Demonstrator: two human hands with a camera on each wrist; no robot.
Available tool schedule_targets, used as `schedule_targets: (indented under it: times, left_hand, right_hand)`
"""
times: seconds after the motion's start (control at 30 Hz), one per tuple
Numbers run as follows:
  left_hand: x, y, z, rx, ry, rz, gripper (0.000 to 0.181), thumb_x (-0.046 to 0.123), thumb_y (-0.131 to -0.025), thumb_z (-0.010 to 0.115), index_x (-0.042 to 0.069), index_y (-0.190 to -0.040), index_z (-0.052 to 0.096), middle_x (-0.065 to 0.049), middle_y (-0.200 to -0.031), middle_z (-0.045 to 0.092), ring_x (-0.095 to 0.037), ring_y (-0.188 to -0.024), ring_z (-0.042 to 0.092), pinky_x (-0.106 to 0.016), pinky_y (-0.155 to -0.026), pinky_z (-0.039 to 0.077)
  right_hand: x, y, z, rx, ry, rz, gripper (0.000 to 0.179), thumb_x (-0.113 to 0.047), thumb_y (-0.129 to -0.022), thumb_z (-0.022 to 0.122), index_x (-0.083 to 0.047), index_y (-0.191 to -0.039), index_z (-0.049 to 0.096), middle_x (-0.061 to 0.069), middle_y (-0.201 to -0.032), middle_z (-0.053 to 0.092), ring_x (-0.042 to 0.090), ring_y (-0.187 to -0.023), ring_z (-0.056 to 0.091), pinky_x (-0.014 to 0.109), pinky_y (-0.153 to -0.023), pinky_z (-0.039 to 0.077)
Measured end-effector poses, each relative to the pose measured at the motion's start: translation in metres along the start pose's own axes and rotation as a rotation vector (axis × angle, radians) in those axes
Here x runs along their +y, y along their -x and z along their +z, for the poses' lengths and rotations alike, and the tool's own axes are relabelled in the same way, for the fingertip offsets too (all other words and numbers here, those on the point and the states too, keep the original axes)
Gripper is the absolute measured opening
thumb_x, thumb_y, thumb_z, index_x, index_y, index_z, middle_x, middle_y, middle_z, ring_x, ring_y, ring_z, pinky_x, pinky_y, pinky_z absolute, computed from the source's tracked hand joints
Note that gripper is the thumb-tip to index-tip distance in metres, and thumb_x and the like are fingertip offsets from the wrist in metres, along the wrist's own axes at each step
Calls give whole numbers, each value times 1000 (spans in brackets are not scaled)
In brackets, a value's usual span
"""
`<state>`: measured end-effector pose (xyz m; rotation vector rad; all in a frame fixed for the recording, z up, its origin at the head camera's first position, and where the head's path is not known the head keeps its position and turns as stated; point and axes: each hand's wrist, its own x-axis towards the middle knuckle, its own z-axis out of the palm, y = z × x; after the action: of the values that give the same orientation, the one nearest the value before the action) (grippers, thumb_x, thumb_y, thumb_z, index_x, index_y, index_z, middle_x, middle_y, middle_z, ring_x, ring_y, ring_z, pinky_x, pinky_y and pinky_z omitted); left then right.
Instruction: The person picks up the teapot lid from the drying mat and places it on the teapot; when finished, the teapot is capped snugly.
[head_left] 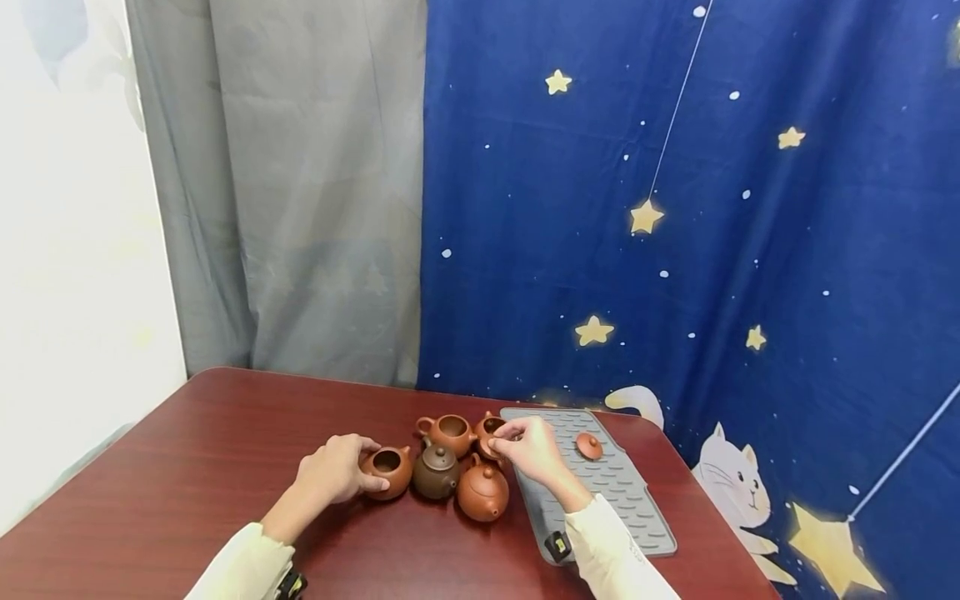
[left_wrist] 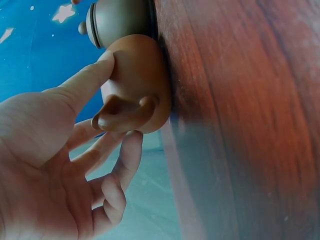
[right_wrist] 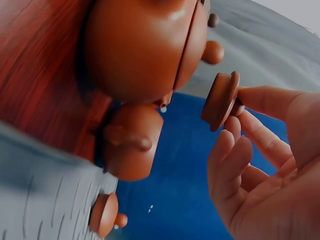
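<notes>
My left hand [head_left: 333, 469] holds the leftmost clay teapot [head_left: 390, 489], which has no lid on it. In the left wrist view, the thumb presses one side of this teapot [left_wrist: 137, 75] and fingers reach behind its handle. My right hand [head_left: 536, 454] pinches a small brown teapot lid [right_wrist: 220, 102] by its knob. In the head view it hovers by a lidless teapot [head_left: 487, 427] at the back right. Another lidless teapot [head_left: 442, 433] stands at the back. A dark brown lidded teapot [head_left: 435, 479] and an orange-brown lidded teapot [head_left: 482, 496] stand in front.
A grey ridged mat [head_left: 637, 508] lies on the right of the dark red table [head_left: 172, 492]. An orange-brown lid [head_left: 589, 447] rests on the mat, knob up. The teapots stand close together. Grey and blue curtains [head_left: 540, 208] hang behind the table.
</notes>
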<state>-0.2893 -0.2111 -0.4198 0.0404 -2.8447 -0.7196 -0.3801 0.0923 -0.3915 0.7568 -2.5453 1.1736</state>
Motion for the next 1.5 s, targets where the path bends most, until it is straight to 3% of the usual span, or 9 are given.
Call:
schedule_targets:
  times: [0.2, 0.4, 0.73, 1.03, 1.1, 1.2, 1.27, 1.4, 1.5]
  left_hand:
    - [-1, 0, -3, -7, 4, 2, 60, 48, -65, 90, 19, -116, 73, -3, -107, 71, -28, -92, 67, -50, -64, 49]
    - [-1, -1, -3, -7, 7, 0, 62, 48, -66, 89, 18, -117, 72, -5, -108, 70, -29, -94, 66, -51, -64, 48]
    - [-3, -3, -2, -12, 8, -5, 64, 50, -65, 89, 19, -119, 72, -5, -109, 70, -29, -95, 66, -51, -65, 48]
    - [-2, -2, -1, -23, 12, -10, 62, 48, -67, 89, 19, -118, 72, -5, -109, 70, -29, -95, 66, -51, -65, 48]
    - [-2, -1, -1, -26, 11, -12, 62, 48, -67, 89, 19, -119, 72, -5, -110, 71, -29, -96, 66, -51, -65, 48]
    - [-2, -1, -1, -34, 12, -24, 62, 48, -67, 89, 20, -120, 72, -5, -111, 70, -28, -96, 66, -50, -65, 48]
    - [-2, -1, -1, -37, 14, -25, 63, 48, -67, 89, 19, -120, 71, -5, -111, 70, -28, -95, 66, -50, -65, 48]
    - [-1, -1, 0, -20, 16, -6, 63, 48, -67, 89, 18, -120, 71, -5, -111, 71, -29, -96, 67, -50, -64, 49]
    - [-1, -1, 1, -10, 18, -2, 63, 47, -67, 89, 18, -120, 71, -4, -111, 71, -28, -96, 67, -51, -64, 49]
  right_hand:
    - [-17, -6, 7, -28, -19, -7, 4, -12, -80, 80, -10, -79, 77, -3, -67, 68, 7, -49, 58, 28, -49, 50]
    - [-29, -10, 12, -21, 53, -31, 4, -18, -79, 82, -16, -79, 78, -9, -71, 69, 3, -62, 61, 25, -58, 49]
    - [-40, -8, 29, -59, -46, -71, 4, -7, -79, 81, -8, -80, 77, -3, -67, 70, 3, -54, 60, 22, -51, 49]
    - [-48, -7, 41, -65, 34, -89, 5, -14, -79, 83, -14, -82, 79, -10, -74, 70, 0, -62, 59, 25, -61, 51]
    - [-49, -7, 44, -67, 37, -90, 5, -14, -79, 83, -14, -82, 79, -10, -73, 70, 0, -62, 59, 31, -78, 53]
    - [-51, -7, 47, -86, 14, -101, 4, -12, -80, 82, -11, -83, 79, -8, -73, 71, 1, -64, 62, 38, -89, 50]
    - [-53, -7, 50, -94, -2, -102, 4, -10, -80, 81, -10, -83, 79, -7, -73, 71, 2, -66, 64, 34, -89, 50]
    - [-57, -7, 54, -96, -24, -98, 4, -7, -80, 80, -8, -83, 78, -5, -75, 72, 3, -69, 64, 22, -63, 52]
    - [-61, -7, 57, -106, -45, -93, 4, -6, -81, 79, -8, -84, 78, -4, -75, 72, 3, -68, 64, 20, -61, 50]
